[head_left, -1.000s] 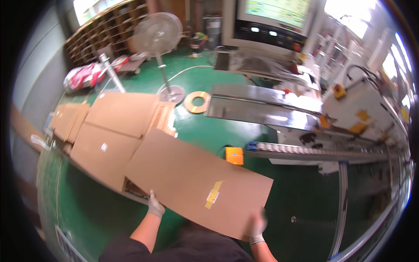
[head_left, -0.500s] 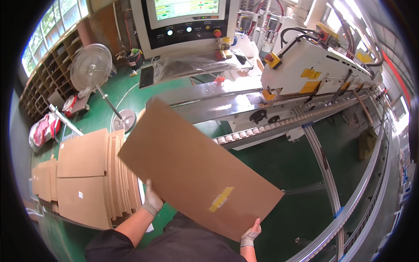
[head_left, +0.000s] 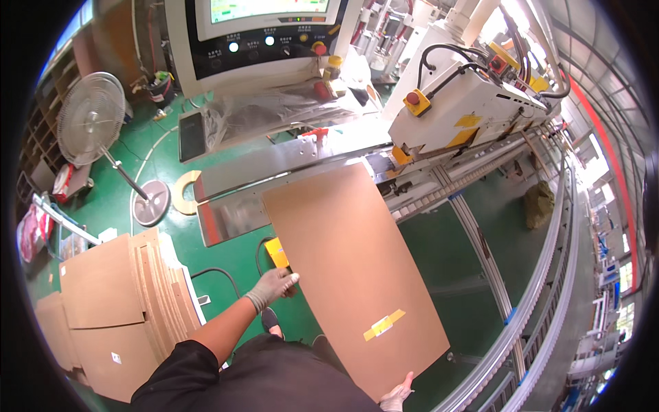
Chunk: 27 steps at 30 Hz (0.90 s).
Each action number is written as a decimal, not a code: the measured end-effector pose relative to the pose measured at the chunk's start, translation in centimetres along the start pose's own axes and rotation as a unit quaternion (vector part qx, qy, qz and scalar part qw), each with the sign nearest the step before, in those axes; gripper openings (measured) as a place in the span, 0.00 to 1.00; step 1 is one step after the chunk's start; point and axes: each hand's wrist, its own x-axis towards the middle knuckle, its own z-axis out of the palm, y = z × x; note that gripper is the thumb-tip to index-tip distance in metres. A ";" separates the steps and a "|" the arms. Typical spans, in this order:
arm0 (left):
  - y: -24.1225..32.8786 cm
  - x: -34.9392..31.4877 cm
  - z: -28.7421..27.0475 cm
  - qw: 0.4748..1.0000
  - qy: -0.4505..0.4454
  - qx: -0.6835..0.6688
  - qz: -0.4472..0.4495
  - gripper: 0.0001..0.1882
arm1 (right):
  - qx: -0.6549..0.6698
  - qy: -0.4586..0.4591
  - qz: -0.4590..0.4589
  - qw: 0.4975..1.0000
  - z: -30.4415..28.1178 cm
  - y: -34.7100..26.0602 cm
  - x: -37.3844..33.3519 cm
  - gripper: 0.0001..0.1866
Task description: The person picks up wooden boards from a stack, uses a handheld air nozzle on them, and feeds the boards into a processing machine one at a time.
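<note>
A brown rectangular panel [head_left: 353, 275] slants away from me, with a strip of yellow tape and a small white label near its close end. My left hand [head_left: 276, 285], in a pale glove, is closed at the panel's left edge, its thumb against that edge and its other fingers curled. At the near right corner my right hand [head_left: 397, 395] grips the panel, thumb on top and fingers hidden beneath. The panel's far end overlaps the machine's steel bed [head_left: 237, 216] and roller track [head_left: 419, 206]; whether it rests on them I cannot tell.
Stacked brown panels [head_left: 103, 281] lie at the left. Behind them stands a fan [head_left: 93, 120] on a round base. A control console [head_left: 261, 51] faces me, with a white machine [head_left: 460, 110] to its right. Curved metal rails [head_left: 542, 288] run along the right, and a yellow box [head_left: 276, 253] sits beside the panel.
The panel has swung, its far end moving right and over the machine's bed and rollers. My left hand has shifted up along its left edge. The view has turned slightly right.
</note>
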 end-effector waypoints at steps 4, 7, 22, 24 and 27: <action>0.5 2.2 -2.7 0.995 0.022 0.074 0.056 0.21 | -0.025 -0.001 -0.009 1.000 4.2 -1.8 -0.7 0.36; 0.4 4.0 -3.0 0.989 0.059 0.079 0.109 0.23 | -0.062 0.022 -0.028 0.997 4.6 -3.0 0.4 0.35; 6.1 11.2 -1.2 0.982 0.059 0.107 0.147 0.32 | -0.060 0.102 -0.017 0.993 3.8 -8.0 7.1 0.34; 6.6 13.4 0.5 0.984 0.068 0.085 0.139 0.31 | -0.089 0.115 -0.032 0.989 4.0 -10.1 9.3 0.34; 8.5 16.2 3.5 0.995 0.063 0.031 0.073 0.31 | -0.106 0.136 -0.043 0.984 4.1 -13.3 12.4 0.34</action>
